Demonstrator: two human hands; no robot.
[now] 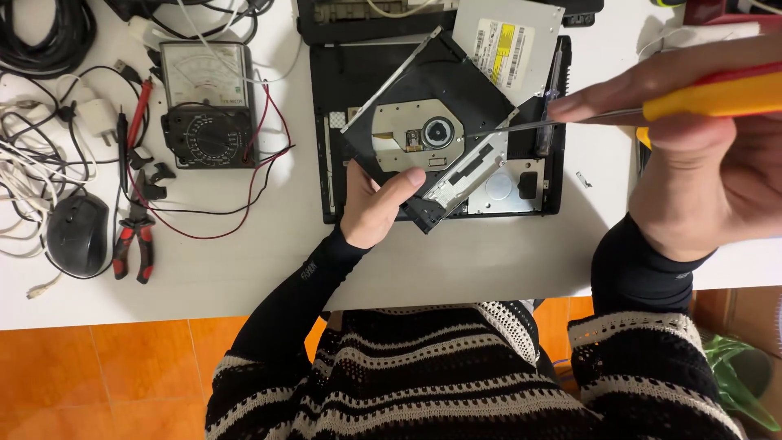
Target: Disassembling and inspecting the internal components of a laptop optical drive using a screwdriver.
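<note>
**Slim optical drive, opened, held over the laptop base**

1. Counter (489, 269): white, flat, carries everything listed below.
2. Laptop base (326, 122): black, bottom side up, lying flat under the work, partly covered.
3. Optical drive (432, 134): thin black tray unit with a round spindle hub at its middle and bare metal strips along two edges. It is tilted, lifted off the laptop base at its near corner. Judged light and fairly stiff but fragile: the hub, lens area and thin metal trim look easy to bend or scratch. Best held by the outer edges and the near corner, off the middle.
4. Drive cover (509, 45): silver plate with a label, lying just behind the drive.
5. Analogue multimeter (204, 106): to the left, red and black leads trailing.
6. Left hand (376, 204): closed on the drive's near corner, thumb on top.
7. Right hand (709, 155): wrapped round the screwdriver handle.
8. Screwdriver (709, 96): yellow and red handle, thin shaft, tip resting near the drive's right edge.
9. Pliers (134, 236): red-handled, far left, beside a black mouse (77, 232).
</note>
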